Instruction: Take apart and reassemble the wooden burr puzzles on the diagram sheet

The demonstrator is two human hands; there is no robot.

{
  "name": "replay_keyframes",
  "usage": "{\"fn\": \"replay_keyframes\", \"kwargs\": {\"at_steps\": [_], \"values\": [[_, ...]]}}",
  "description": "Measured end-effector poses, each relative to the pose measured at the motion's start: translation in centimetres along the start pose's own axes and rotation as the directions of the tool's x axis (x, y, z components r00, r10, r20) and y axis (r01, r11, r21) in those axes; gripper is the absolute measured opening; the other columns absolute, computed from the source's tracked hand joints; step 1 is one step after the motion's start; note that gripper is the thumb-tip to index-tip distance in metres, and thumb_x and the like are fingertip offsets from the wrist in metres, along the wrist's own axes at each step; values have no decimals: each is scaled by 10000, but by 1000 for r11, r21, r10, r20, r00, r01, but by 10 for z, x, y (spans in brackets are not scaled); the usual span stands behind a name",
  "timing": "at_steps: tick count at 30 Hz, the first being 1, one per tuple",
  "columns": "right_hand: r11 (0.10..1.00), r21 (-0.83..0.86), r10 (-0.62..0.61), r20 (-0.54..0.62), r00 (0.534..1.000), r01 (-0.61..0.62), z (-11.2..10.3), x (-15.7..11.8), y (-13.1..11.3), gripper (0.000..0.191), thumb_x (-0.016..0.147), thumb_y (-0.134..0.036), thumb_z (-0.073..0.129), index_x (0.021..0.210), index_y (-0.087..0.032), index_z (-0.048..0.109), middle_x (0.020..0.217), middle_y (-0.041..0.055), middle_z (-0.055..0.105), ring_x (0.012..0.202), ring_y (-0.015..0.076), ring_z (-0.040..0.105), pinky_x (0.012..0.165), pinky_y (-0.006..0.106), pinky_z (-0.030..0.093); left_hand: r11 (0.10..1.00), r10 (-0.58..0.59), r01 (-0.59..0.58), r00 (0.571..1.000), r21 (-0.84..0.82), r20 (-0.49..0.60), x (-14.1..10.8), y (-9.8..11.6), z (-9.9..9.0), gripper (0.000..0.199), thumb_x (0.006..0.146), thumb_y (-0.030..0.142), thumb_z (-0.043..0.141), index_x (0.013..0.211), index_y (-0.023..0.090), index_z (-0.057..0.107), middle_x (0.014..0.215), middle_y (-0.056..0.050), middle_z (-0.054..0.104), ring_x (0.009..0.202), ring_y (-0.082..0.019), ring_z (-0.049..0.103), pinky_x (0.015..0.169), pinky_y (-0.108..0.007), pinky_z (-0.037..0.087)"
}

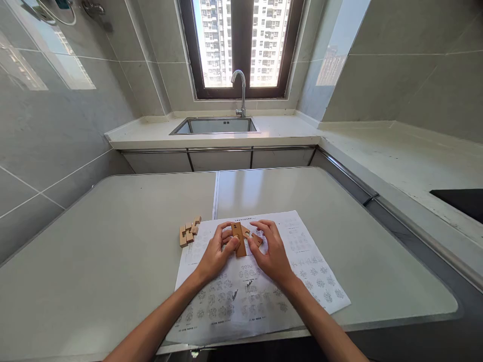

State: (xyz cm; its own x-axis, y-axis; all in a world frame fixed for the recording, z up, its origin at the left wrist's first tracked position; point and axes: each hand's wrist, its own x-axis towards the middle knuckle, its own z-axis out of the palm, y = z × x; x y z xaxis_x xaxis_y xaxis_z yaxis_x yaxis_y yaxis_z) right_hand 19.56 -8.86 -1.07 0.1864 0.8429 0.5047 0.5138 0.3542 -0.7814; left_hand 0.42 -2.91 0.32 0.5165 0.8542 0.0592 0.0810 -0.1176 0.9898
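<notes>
My left hand (217,250) is closed on a flat, notched wooden puzzle piece (237,230) marked "2", with the thumb across its face. Beside it, my right hand (270,250) curls round a second wooden puzzle piece (258,239), its thumb against the near side and its index finger reaching over. Another light wooden piece (245,231) shows between the hands, partly hidden. Both hands are over a large printed sheet (260,311) covered with small puzzle diagrams. At the sheet's upper left corner lies a cluster of several notched wooden pieces (186,234).
The sheet lies on a pale table (113,261) with a seam (216,193) down its far half. Beyond it are a counter (147,133), a sink (221,125), a faucet (242,93) and a window. Another counter (396,146) runs along the right.
</notes>
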Motion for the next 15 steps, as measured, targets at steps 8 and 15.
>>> {"fn": "replay_keyframes", "kwargs": {"at_steps": [8,15], "values": [[987,47,-163,205,965,156,-1,-4,-5,573,901,-237,690,1463,-329,629,1403,120,534,1322,303,556,1095,484,521,1000,11,-11,1000,6,28,-1,0,0,643,982,670,579,1429,230,435,1242,-141,748,1164,-300,712,1001,-461,541],[990,14,-138,200,970,137,2,-4,-4,485,897,-203,707,1361,-343,690,1383,112,553,1275,302,587,1083,497,526,1000,-1,5,990,-28,139,-7,4,0,673,977,666,596,1481,257,416,1341,-152,708,1242,-320,676,1020,-457,522]]}}
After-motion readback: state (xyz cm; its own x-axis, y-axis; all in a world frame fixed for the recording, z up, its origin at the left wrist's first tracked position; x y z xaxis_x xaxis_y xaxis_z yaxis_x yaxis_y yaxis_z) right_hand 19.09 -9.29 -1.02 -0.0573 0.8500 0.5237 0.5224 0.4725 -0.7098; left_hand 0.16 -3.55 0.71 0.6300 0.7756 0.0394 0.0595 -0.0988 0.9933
